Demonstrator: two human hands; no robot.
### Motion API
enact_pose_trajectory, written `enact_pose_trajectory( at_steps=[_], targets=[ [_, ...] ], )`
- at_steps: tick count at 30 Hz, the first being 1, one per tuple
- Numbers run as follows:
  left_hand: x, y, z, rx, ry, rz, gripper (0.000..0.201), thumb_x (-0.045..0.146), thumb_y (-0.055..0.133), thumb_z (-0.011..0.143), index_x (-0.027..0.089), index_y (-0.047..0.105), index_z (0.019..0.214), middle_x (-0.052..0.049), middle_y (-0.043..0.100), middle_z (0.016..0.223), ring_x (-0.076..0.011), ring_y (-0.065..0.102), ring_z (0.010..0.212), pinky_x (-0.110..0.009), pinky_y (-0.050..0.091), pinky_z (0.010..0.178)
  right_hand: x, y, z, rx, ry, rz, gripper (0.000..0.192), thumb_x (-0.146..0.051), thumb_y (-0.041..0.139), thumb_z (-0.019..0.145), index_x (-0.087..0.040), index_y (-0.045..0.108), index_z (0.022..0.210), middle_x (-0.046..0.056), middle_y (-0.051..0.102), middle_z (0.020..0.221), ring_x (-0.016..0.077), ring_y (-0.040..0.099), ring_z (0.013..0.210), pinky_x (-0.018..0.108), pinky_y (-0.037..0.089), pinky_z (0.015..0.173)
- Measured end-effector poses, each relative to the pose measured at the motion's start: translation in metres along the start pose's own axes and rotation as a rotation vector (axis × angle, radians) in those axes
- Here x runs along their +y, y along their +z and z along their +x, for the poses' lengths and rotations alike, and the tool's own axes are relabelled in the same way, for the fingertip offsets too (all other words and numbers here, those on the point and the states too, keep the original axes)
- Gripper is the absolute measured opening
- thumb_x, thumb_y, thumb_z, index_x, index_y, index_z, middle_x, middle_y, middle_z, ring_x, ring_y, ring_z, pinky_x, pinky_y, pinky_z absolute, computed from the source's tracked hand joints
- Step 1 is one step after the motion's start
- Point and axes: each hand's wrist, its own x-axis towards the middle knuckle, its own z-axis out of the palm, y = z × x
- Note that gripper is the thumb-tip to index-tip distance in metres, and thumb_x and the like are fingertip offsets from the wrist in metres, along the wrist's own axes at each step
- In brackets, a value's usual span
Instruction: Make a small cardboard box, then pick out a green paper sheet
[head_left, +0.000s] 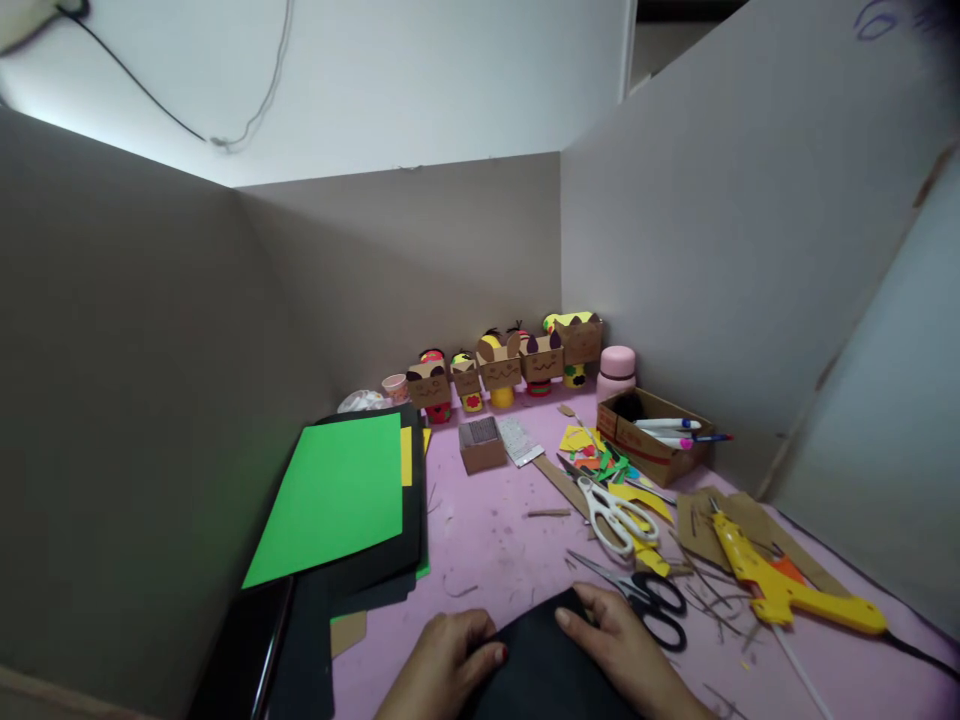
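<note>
My left hand [442,665] and my right hand [626,650] rest on a black sheet of paper [544,660] at the near edge of the pink table [487,540]. Both hands press the sheet from its two sides, fingers bent over its far edge. Black-handled scissors [649,598] lie just right of my right hand, and white-handled scissors [619,512] lie beyond them.
A green sheet [337,495] tops a stack of black paper at the left. A yellow glue gun [780,580] lies at the right. A row of cardboard figures [499,365], a pink bottle [616,372], a marker box [652,432] and paper scraps [600,462] sit farther back. Cardboard walls surround the table.
</note>
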Motion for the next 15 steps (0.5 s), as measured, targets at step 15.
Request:
enact_pose_trajectory(
  at_steps=[15],
  targets=[
    [0.004,0.002,-0.002,-0.004,0.025,0.043,0.024,0.033,0.046,0.084,0.018,0.054,0.067,0.002,0.054,0.066,-0.0149,0.047,0.065,-0.023,0.029,0.057,-0.009,-0.003,-0.009,-0.083,0.02,0.005,0.026,-0.046,0.053,0.082,-0.022,0.057,0.093,-0.001,0.057,0.075,0.0189,0.054,0.072,0.027,0.042,0.064]
  ],
)
